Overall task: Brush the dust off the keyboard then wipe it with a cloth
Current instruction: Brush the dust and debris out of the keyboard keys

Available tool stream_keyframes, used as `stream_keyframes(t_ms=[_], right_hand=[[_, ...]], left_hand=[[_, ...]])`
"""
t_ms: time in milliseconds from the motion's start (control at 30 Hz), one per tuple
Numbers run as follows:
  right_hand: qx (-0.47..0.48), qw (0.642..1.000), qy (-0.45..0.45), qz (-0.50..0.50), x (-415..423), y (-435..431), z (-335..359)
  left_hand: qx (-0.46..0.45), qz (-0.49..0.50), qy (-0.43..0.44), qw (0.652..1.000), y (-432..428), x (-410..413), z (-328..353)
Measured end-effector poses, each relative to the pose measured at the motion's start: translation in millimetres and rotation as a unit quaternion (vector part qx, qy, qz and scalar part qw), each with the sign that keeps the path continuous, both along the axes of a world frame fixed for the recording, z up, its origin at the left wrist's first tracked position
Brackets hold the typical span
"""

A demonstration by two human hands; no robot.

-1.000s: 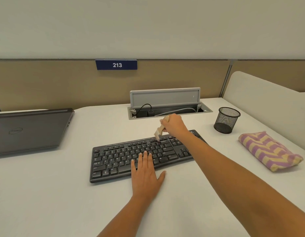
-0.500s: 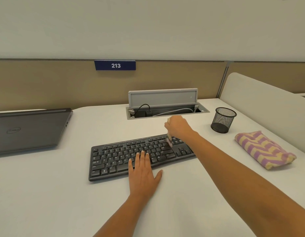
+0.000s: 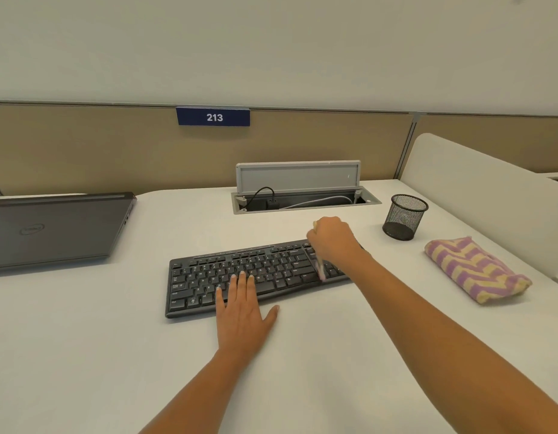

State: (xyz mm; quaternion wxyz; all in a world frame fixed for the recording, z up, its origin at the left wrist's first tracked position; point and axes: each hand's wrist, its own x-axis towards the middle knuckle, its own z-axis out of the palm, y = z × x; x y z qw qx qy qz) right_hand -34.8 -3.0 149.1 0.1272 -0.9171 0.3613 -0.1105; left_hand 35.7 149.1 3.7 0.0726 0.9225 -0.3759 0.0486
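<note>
Gripping one brush in the curled right hand, holding its bristles against the right end of one black keyboard, hiding its right corner with the forearm. Pressing the flat, straight-fingered left hand on its near keys. Leaving one folded striped cloth and one mesh cup right of the right hand, one closed laptop well left of the left hand.

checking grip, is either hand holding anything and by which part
The right hand grips a brush by its handle, bristles on the keyboard. The left hand lies flat, holding nothing.
</note>
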Motion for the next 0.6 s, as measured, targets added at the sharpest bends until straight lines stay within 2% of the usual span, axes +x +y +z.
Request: stream_keyframes(t_ms=[67, 167, 233, 267, 333, 367, 533, 600], right_hand=[[-0.031, 0.999, 0.038, 0.006, -1, 5, -2], [0.0, 0.998, 0.041, 0.046, 13, 21, -10], [0.098, 0.992, -0.005, 0.082, 25, 35, -13], [0.18, 0.977, -0.047, 0.101, 31, 42, -14], [0.343, 0.923, -0.122, 0.124, 40, 52, -16], [0.376, 0.908, -0.14, 0.123, 44, 52, -18], [0.336, 0.932, -0.138, -0.001, 45, 12, -19], [0.251, 0.961, -0.11, -0.038, 39, -8, -8]], left_hand=[[-0.007, 0.012, 0.0, 1.0, 7, 5, 0], [-0.01, 0.029, 0.004, 1.0, 19, 13, -1], [-0.02, 0.042, 0.011, 0.999, 26, 20, -4], [-0.026, 0.049, 0.015, 0.998, 30, 24, -5], [-0.046, 0.06, 0.016, 0.997, 39, 31, -9], [-0.05, 0.065, 0.017, 0.996, 44, 34, -10], [-0.037, 0.105, 0.025, 0.993, 71, 47, -4], [-0.015, 0.122, 0.025, 0.992, 79, 49, -1]])
